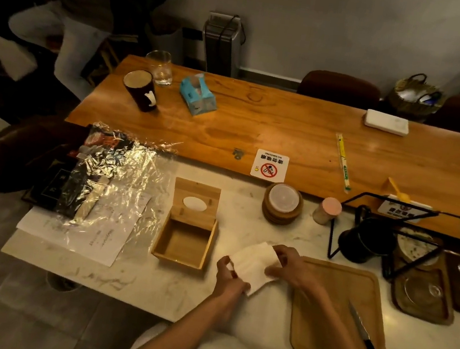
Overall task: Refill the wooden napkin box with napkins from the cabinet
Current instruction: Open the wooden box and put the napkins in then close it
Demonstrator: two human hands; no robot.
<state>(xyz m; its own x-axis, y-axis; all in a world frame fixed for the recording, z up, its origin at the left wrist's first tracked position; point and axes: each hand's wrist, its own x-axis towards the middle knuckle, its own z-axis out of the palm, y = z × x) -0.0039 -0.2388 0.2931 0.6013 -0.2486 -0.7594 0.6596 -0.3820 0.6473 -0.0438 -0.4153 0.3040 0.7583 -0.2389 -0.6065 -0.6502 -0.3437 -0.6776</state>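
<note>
A stack of white napkins [253, 263] is held just above the marble counter, right of the wooden napkin box [181, 252]. My left hand [227, 274] grips the stack's near left edge. My right hand [289, 265] pinches its right side. The box stands with nothing inside and its hinged lid [195, 202], with an oval slot, tipped up at the back.
Crinkled clear plastic wrap [112, 174] over papers lies left of the box. A wooden cutting board [335, 303] with a knife [363, 333] sits to the right. Coasters [282, 204], a black kettle [362, 239] and a tray lie behind. A person stands at far left.
</note>
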